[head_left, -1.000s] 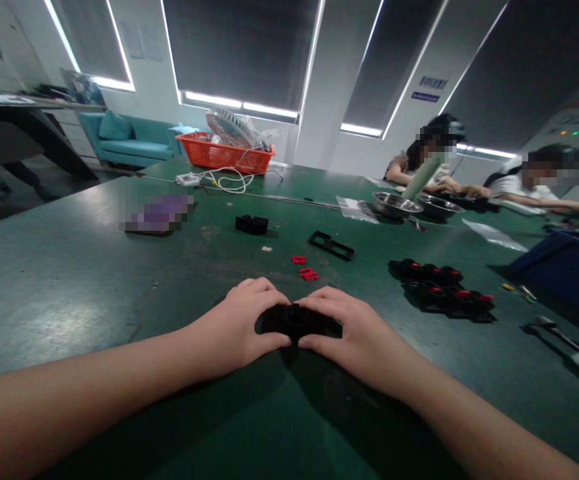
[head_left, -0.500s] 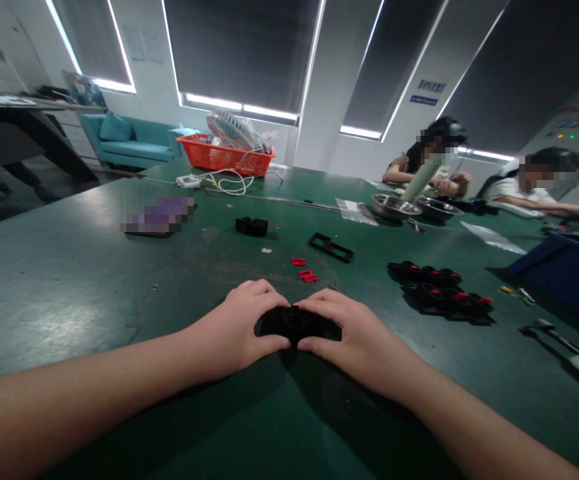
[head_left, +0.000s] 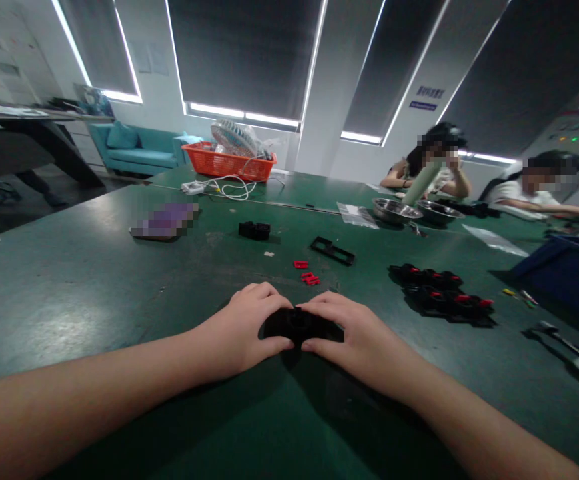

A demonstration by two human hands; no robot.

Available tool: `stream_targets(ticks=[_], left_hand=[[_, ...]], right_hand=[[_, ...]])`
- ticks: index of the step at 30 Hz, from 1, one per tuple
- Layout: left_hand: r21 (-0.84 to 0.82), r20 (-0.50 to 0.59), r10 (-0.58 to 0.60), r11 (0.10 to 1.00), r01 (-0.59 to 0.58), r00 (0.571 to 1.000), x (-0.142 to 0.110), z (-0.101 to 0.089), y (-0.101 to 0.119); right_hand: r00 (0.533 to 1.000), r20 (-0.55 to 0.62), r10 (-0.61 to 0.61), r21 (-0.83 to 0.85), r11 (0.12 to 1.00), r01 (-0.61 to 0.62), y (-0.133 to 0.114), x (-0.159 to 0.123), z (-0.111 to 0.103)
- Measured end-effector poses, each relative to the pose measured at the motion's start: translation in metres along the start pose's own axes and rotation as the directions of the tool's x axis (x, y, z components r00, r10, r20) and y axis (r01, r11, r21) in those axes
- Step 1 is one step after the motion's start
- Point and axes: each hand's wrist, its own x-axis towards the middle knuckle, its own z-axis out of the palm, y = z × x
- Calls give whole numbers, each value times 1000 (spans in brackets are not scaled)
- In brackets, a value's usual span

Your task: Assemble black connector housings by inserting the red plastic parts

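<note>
Between my two hands at the near middle of the table is a dark plastic part [head_left: 298,321], partly covered by my fingers and hard to make out in shadow. My left hand [head_left: 247,325] grips its left side, thumb in front and fingers behind. On the other side my right hand [head_left: 350,333] holds it the same way. Just beyond the fingers lie several small red clips [head_left: 307,277]. A black rectangular frame [head_left: 332,251] with two openings rests farther off, and a black block-shaped part [head_left: 254,231] sits to its left.
Black assemblies with red pieces [head_left: 447,300] lie to the right, before a blue bin [head_left: 564,267]. A purple phone-like object [head_left: 165,220] is at left. Farther back stand an orange basket [head_left: 229,162], a white cable [head_left: 234,187] and metal bowls [head_left: 394,210]. Two people sit at far right.
My hands keep their grip on the dark part with barely any movement. The view has shifted slightly. A person across the table has raised a hand toward their head.
</note>
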Motion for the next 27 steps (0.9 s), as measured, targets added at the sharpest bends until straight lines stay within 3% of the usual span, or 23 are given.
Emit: stream_targets(ticks=[27], left_hand=[[114,1,41,993,-41,999,0,-5,0]], right_hand=[[987,-1,-159,-93,983,158,4,-1,-4]])
